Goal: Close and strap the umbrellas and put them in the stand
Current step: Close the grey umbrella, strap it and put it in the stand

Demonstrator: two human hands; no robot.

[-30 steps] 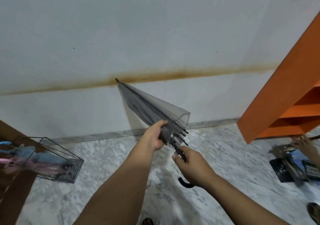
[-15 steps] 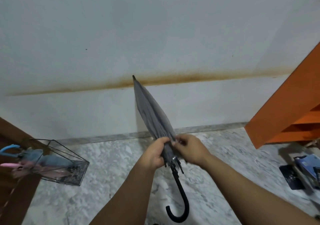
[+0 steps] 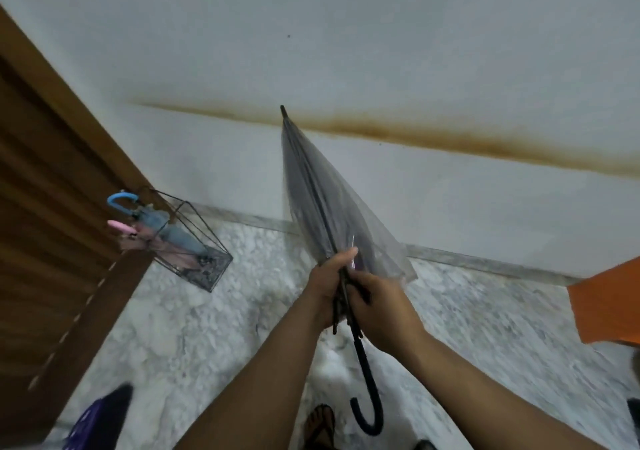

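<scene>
my left hand (image 3: pixel 327 286): closed around the gathered lower end of the clear umbrella's canopy, thumb up along the shaft, rib tips poking out below my palm.
my right hand (image 3: pixel 379 305): touching my left, just right of it; fingers curled onto the shaft and the bunched plastic. gripping the umbrella, exact finger hold hidden by blur.
clear umbrella (image 3: pixel 322 200): held in both my hands, folded but loose; canopy flares out above-right of my right hand, not wrapped tight. tip points up and away from my hands toward the wall. can't tell whether the strap is fastened.
handle (image 3: pixel 369 411): black hook, hangs below my right hand, curl opens to the left, close above the floor.
stand (image 3: pixel 194 241): wire-frame box with dark mesh base, well left of my left hand and a bit above it, against the wooden door. looks tilted in this view.
stand contents: two closed umbrellas inside, lying close together. blue umbrella (image 3: pixel 166 227) with blue hook handle sticking out of the top opening; pink umbrella (image 3: pixel 138 238) just below it, pink handle also sticking out. both ends reach down to the mesh base.
wooden door (image 3: pixel 52 207): far left of my left hand, stand touching or right beside it, can't tell which.
orange shelf (image 3: pixel 609 305): far right of my right hand, only a corner in view.
floor (image 3: pixel 207 328): marble, under both hands.
foot (image 3: pixel 320 422): in a sandal, below my hands, just left of the hook.
</scene>
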